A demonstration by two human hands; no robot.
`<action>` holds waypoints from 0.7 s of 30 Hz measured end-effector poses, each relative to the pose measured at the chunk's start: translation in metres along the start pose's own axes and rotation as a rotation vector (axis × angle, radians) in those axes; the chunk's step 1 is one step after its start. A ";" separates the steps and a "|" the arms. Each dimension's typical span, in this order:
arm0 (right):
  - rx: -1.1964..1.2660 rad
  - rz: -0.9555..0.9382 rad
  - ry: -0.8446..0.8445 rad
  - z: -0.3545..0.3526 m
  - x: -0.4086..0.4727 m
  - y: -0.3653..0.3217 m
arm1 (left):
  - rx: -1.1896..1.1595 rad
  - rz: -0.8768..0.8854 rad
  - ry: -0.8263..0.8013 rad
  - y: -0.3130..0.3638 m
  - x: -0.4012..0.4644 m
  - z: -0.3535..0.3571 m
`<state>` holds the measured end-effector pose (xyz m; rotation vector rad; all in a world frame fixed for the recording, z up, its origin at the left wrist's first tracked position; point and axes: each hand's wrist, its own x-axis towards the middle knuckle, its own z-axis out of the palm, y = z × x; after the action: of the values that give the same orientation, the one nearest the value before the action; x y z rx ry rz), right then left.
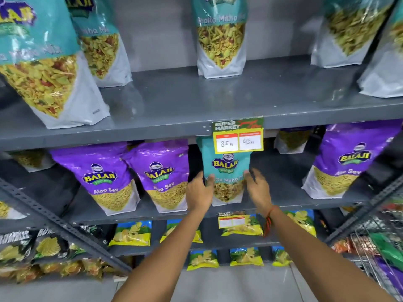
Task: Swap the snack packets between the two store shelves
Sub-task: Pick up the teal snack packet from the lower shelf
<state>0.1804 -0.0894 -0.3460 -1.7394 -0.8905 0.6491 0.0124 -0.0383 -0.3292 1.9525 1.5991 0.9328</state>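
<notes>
A teal snack packet (226, 171) stands upright on the lower grey shelf (281, 190), between purple Aloo Sev packets (161, 173). My left hand (199, 192) presses its left edge and my right hand (258, 188) its right edge, so both hands hold it. A price tag covers its top. On the upper shelf (196, 99) stand several teal packets: a big one (41, 62) at the left, one (221, 38) at the back centre, others at the right. Another purple packet (349, 162) stands at the right of the lower shelf.
A yellow price tag (238, 136) hangs from the upper shelf's front edge. Yellow-blue chip bags (133, 233) fill the shelves below. Black chip bags (28, 247) lie at the lower left. A wire rack (379, 247) with packets stands at the right.
</notes>
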 end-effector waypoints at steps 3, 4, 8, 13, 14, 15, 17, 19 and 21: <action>0.000 -0.100 -0.069 -0.008 0.013 0.006 | -0.068 -0.043 0.111 -0.001 0.005 0.006; -0.017 -0.158 -0.045 -0.009 0.016 0.009 | -0.075 -0.046 0.130 0.000 0.005 0.006; -0.145 -0.292 0.054 -0.009 0.017 0.017 | -0.086 -0.014 0.134 0.000 -0.004 0.004; -0.202 -0.331 0.087 -0.026 -0.026 0.013 | -0.137 0.050 0.105 -0.002 -0.045 -0.012; -0.238 -0.363 0.081 -0.031 -0.039 0.012 | -0.148 0.061 0.099 -0.003 -0.056 -0.017; -0.280 -0.395 0.074 -0.037 -0.052 0.012 | -0.163 0.072 0.091 -0.004 -0.068 -0.023; -0.344 -0.476 0.068 -0.049 -0.078 0.012 | -0.183 0.097 0.069 -0.009 -0.092 -0.036; -0.366 -0.558 0.100 -0.059 -0.103 0.008 | -0.175 0.139 0.065 -0.008 -0.113 -0.051; -0.324 -0.627 0.143 -0.070 -0.123 -0.005 | -0.207 0.200 0.080 0.001 -0.128 -0.071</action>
<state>0.1616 -0.2271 -0.3177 -1.6242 -1.4074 -0.0352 -0.0520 -0.1679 -0.3087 1.9748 1.3055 1.2179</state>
